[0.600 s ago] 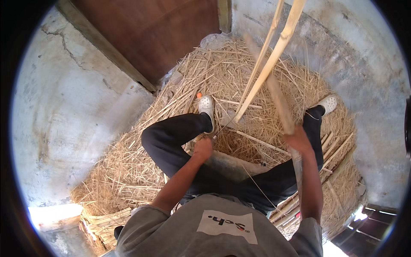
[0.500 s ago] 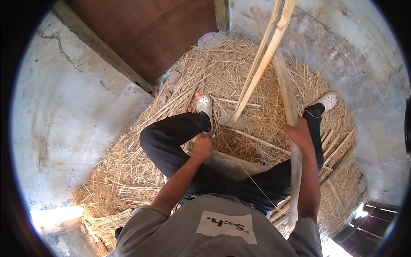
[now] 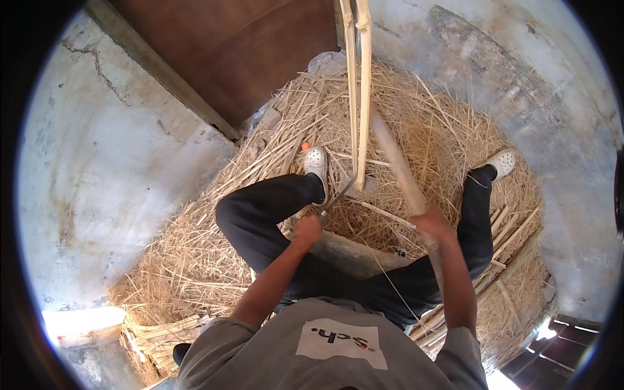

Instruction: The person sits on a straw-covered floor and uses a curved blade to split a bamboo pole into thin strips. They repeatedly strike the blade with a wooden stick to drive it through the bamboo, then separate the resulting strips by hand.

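My left hand (image 3: 307,230) is closed around the handle of a knife (image 3: 338,196), whose narrow dark blade slants up and away to the right. The blade's tip meets the lower end of a long pale split bamboo pole (image 3: 363,97), which stands nearly upright in two strips with a gap between them. In my right hand (image 3: 431,223), the fingers are wrapped round a thick wooden stick (image 3: 398,160). Its blurred far end lies close to the right side of the bamboo, and its near end runs back along my right forearm.
Dry straw and bamboo shavings (image 3: 175,260) cover the floor. A log (image 3: 357,251) lies between my legs, with split bamboo strips (image 3: 504,234) on the right. A small orange ball (image 3: 305,146) sits near my left shoe. Plastered walls (image 3: 117,175) and a brown door (image 3: 240,58) stand around.
The stick in my right hand has swung left, toward the bamboo. The split bamboo has tilted from leaning right to nearly upright. My left hand stays almost in place with the knife.
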{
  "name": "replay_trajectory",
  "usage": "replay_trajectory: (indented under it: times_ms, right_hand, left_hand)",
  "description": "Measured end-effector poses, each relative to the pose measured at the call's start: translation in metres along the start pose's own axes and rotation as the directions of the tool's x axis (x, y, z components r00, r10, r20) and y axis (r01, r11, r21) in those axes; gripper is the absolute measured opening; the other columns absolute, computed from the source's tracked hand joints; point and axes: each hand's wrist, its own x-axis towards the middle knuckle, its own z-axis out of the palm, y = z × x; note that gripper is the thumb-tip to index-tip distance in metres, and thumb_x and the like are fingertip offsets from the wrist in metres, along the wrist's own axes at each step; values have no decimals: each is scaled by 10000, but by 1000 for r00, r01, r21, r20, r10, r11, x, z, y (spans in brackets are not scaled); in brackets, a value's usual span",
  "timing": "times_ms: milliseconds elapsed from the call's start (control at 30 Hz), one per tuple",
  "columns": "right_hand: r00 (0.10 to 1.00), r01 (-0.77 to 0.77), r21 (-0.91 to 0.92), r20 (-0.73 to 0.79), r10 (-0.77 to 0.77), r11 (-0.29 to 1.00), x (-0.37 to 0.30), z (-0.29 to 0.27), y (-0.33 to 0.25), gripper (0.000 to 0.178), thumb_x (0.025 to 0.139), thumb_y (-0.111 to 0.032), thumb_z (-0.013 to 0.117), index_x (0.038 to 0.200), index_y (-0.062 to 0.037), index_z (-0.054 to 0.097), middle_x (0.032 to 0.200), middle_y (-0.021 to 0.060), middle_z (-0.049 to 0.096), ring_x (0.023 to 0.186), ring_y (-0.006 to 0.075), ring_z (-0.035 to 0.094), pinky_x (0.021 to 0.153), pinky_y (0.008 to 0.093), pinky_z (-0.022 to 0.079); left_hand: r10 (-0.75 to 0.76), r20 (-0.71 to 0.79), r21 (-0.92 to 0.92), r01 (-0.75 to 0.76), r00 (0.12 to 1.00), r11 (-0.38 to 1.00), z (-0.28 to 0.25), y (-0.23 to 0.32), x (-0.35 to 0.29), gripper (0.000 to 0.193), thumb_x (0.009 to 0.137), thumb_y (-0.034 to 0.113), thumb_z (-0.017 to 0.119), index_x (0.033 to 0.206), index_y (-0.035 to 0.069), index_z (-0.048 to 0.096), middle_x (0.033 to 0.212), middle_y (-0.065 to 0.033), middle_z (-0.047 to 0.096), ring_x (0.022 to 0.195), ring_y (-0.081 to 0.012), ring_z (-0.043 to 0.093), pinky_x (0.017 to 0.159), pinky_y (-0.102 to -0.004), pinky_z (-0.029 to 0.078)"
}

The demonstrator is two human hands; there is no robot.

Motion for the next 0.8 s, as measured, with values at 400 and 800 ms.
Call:
replay_trajectory:
  times_ms: [400,800]
  right_hand:
    - [984,-79,-105,153,94,991,-15,65,15,516,691,-166,751,1087,126,597,803,201,679,590,277,672,487,397,519]
    - [822,18,-14,-569,-23,1000,-147,-67,37,399,717,-66,683,1082,45,567,833,187,658,679,312,670,550,407,524]
  left_hand:
    - [51,20,82,-53,998,995,8,-10,-2,202,830,124,592,928,-5,712,965,-261,694,950,-412,683,840,-487,552]
    - [-20,8,-6,20,1000,1000,-6,10,-6,218,827,149,610,920,-24,704,941,-272,690,938,-404,685,837,-489,542]
